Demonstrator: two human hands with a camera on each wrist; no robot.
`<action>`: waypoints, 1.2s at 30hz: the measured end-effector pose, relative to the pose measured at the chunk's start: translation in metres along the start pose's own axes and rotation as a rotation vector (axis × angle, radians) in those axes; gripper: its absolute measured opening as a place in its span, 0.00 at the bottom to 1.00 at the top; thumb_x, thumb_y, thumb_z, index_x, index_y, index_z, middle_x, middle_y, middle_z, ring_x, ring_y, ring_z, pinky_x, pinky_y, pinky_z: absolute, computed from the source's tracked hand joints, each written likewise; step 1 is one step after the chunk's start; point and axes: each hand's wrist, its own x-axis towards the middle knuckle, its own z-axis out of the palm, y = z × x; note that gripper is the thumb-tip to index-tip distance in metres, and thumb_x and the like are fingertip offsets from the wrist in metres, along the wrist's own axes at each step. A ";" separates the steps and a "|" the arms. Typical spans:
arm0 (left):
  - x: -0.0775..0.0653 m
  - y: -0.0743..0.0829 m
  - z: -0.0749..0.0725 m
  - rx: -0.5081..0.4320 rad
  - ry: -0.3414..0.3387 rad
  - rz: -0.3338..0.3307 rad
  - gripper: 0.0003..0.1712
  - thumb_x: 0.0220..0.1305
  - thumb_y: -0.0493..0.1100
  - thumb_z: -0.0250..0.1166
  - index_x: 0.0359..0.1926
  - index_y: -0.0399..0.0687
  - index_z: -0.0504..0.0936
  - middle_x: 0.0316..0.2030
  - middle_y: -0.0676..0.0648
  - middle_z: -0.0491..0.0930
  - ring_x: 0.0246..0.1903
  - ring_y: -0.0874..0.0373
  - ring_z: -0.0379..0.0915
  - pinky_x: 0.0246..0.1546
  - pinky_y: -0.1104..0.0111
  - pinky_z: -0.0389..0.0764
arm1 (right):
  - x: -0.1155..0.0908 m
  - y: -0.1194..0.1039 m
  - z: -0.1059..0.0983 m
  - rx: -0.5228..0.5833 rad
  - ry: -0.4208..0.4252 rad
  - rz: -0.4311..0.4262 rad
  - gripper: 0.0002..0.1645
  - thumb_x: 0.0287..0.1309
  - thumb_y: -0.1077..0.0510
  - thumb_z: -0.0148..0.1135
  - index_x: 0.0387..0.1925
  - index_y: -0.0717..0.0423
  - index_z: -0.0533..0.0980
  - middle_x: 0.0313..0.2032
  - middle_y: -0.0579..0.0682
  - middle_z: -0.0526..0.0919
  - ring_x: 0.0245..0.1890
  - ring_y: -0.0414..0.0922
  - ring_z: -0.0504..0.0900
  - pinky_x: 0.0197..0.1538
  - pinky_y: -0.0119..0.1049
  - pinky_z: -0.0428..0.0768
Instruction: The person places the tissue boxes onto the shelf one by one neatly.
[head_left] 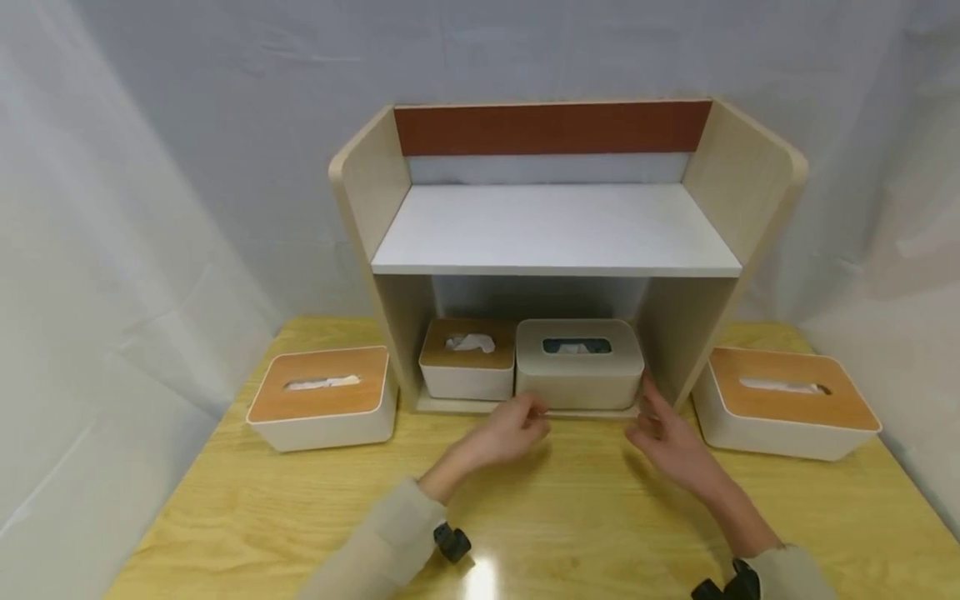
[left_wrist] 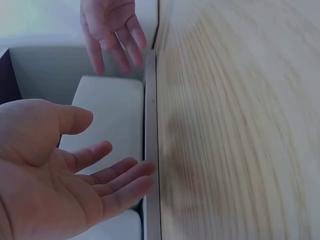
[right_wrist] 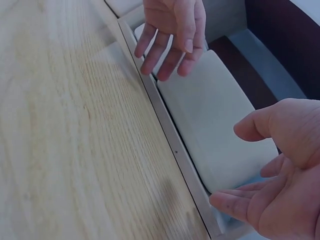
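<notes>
The beige tissue box (head_left: 579, 387) is sitting low in the shelf (head_left: 555, 229), just beside the wood-topped box (head_left: 467, 382). The left hand (head_left: 507, 429) and right hand (head_left: 672, 446) are hovering at its front — fingers relaxed, thumbs apart, holding nothing; whether the right fingertips are touching its corner, I can't tell. I'm thinking an uneven push could skew it into its neighbour.

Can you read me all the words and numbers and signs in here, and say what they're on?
There are none to read: no words, numbers or signs show on the beige box, the three brown-topped boxes, the shelf or the table.
Any marks on the black wrist devices are too small to read.
</notes>
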 end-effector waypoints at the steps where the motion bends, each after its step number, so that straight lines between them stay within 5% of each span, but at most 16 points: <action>1: 0.001 0.003 0.001 -0.007 -0.002 -0.001 0.16 0.72 0.40 0.57 0.55 0.33 0.75 0.49 0.37 0.80 0.51 0.45 0.77 0.51 0.57 0.79 | -0.001 0.000 -0.002 0.000 -0.002 0.000 0.49 0.68 0.61 0.58 0.76 0.68 0.39 0.69 0.79 0.55 0.64 0.71 0.66 0.58 0.57 0.76; 6: 0.006 0.018 0.009 -0.015 -0.020 0.013 0.19 0.73 0.42 0.56 0.58 0.35 0.74 0.54 0.36 0.78 0.56 0.45 0.75 0.55 0.56 0.77 | -0.011 0.000 -0.012 0.011 -0.024 0.015 0.45 0.70 0.60 0.57 0.76 0.70 0.44 0.69 0.78 0.57 0.64 0.71 0.66 0.57 0.54 0.77; 17: 0.012 0.057 0.041 -0.014 -0.147 0.104 0.22 0.74 0.45 0.56 0.63 0.40 0.71 0.60 0.39 0.76 0.57 0.53 0.74 0.53 0.71 0.77 | -0.047 0.018 -0.054 -0.061 -0.001 0.036 0.36 0.73 0.56 0.53 0.73 0.71 0.54 0.62 0.75 0.68 0.58 0.66 0.75 0.47 0.30 0.79; 21: 0.016 0.071 0.054 0.000 -0.186 0.134 0.23 0.74 0.46 0.56 0.64 0.41 0.70 0.59 0.40 0.76 0.56 0.57 0.74 0.52 0.75 0.75 | -0.059 0.026 -0.073 -0.106 0.041 0.055 0.33 0.74 0.54 0.53 0.70 0.71 0.59 0.61 0.72 0.72 0.54 0.38 0.78 0.45 0.22 0.77; 24: 0.020 0.081 0.064 0.009 -0.207 0.144 0.25 0.74 0.47 0.56 0.66 0.42 0.69 0.60 0.41 0.76 0.56 0.60 0.74 0.51 0.76 0.75 | -0.068 0.032 -0.087 -0.130 0.067 0.091 0.32 0.74 0.52 0.52 0.69 0.69 0.61 0.62 0.72 0.71 0.46 0.18 0.71 0.43 0.22 0.77; 28: 0.023 0.094 0.075 0.006 -0.239 0.143 0.27 0.73 0.47 0.57 0.69 0.42 0.67 0.61 0.42 0.75 0.53 0.62 0.76 0.49 0.78 0.75 | -0.077 0.039 -0.103 -0.172 0.135 0.109 0.31 0.74 0.52 0.52 0.67 0.70 0.64 0.61 0.71 0.71 0.42 0.14 0.67 0.39 0.21 0.76; 32: 0.025 0.104 0.087 -0.008 -0.281 0.132 0.31 0.73 0.47 0.56 0.72 0.43 0.63 0.62 0.42 0.74 0.53 0.62 0.77 0.49 0.79 0.74 | -0.086 0.051 -0.117 -0.193 0.237 0.093 0.31 0.73 0.53 0.54 0.65 0.72 0.64 0.54 0.38 0.78 0.40 0.13 0.68 0.36 0.17 0.74; 36: 0.026 0.112 0.096 -0.006 -0.297 0.136 0.35 0.73 0.49 0.55 0.75 0.44 0.57 0.65 0.41 0.72 0.61 0.61 0.71 0.56 0.77 0.72 | -0.095 0.062 -0.132 -0.159 0.300 0.093 0.32 0.73 0.55 0.54 0.65 0.76 0.61 0.46 0.15 0.65 0.39 0.13 0.68 0.35 0.16 0.73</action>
